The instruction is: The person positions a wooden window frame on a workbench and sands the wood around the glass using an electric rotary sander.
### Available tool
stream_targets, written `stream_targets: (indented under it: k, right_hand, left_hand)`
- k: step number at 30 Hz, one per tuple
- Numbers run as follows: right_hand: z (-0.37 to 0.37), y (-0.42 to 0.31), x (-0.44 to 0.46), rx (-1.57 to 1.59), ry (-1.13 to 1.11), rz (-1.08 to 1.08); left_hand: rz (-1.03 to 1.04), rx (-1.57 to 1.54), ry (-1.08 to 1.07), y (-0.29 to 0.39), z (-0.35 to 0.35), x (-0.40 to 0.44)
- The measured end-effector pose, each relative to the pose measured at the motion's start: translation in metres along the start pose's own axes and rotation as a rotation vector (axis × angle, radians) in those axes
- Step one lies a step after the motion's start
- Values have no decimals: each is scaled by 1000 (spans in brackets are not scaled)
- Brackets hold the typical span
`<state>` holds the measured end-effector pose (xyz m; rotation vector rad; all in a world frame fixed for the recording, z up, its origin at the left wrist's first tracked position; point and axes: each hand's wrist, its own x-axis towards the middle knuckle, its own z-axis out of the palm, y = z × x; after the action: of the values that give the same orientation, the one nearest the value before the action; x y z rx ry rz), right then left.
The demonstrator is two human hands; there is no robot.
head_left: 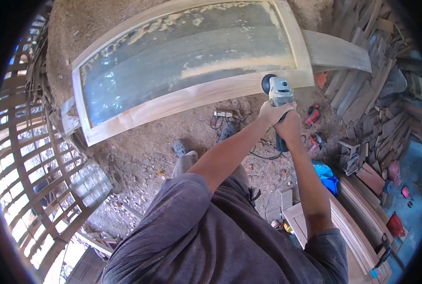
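Observation:
Both of my hands are closed around an angle grinder with a grey head and a dark round disc. My left hand wraps the body just behind the head. My right hand grips beside and behind it, with the dark rear end of the grinder showing below. The disc is at the near rail of a large framed wooden panel, close to its right corner; whether it touches the wood I cannot tell. The panel's middle is greyish with pale, patchy areas, and its frame is light bare wood.
A board sticks out under the panel's right end. A power strip with cords and red tools lie on the dirt floor. Scrap wood is piled at right, above moulded wooden panels. A lattice wall stands left.

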<state>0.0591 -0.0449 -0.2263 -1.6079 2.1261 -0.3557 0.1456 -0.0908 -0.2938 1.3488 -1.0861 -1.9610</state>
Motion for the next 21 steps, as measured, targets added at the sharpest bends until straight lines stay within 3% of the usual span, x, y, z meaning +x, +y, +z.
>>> stream_targets:
  k: [14,21]
  right_hand:
    - [162,-229,-107,-86,-137,-212]
    - [235,-324,-142,-30,-370,-349]
  left_hand:
    - [101,-352,224,-54,-264,-172]
    - [19,-516,449,-75,-372,-243]
